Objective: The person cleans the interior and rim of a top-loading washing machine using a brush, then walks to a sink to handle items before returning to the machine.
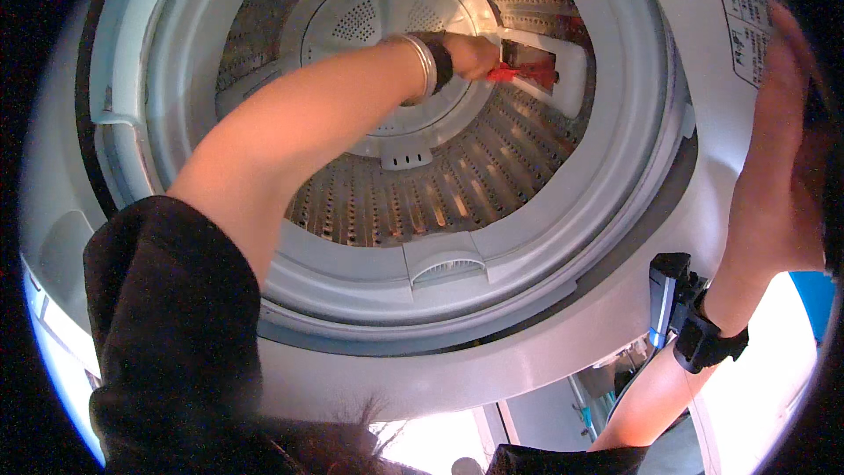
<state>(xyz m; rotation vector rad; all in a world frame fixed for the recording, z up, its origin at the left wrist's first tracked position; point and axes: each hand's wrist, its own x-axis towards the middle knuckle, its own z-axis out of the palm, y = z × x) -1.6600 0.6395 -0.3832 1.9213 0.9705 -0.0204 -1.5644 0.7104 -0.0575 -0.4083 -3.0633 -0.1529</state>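
Observation:
My left arm reaches down into the drum (409,211) of a top-loading washing machine. The left hand (473,56) is closed on a piece of red material (502,72), probably cloth, at a rectangular opening in a white plastic panel (572,79) on the drum wall. Red also shows inside that opening; motion blur hides the fingertips. At the far right, my right hand (775,145) lies extended along the machine's top casing (709,119). No object shows in it, though the dark picture rim hides part of it.
The perforated pulsator disc (356,20) forms the drum floor. Around the mouth runs a grey plastic ring (343,290) with a small vented tab (448,267) at the front. A black strap with a device (699,336) is on my right wrist. A label with writing (742,6) is on the casing.

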